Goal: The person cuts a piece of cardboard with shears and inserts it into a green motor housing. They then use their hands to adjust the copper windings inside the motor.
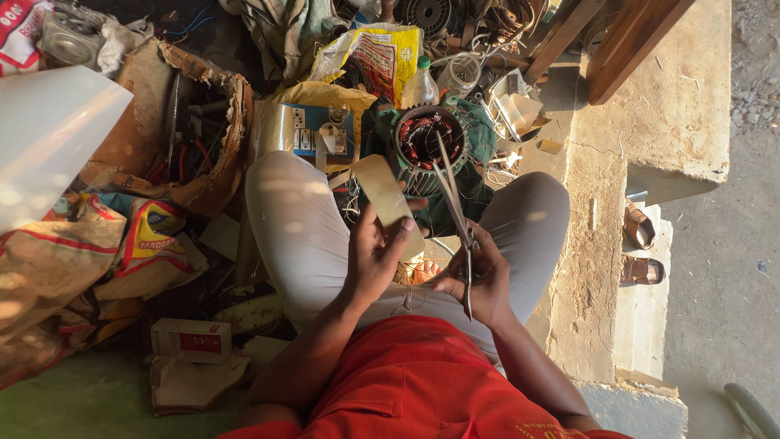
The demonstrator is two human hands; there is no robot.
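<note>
The left hand (370, 260) is closed around the lower end of a tan strip of sheet (388, 203), thumb across its face, the strip rising up and away from it. The right hand (478, 280), just beside it, is clamped on the handles of scissors (453, 199), blades slightly parted, pointing away. Beyond both hands sits a motor stator (429, 142); the blade tips overlap it, so contact cannot be told.

Yellow printed bag (375, 58) at top, small red-and-white box (192, 340) lower left
</note>
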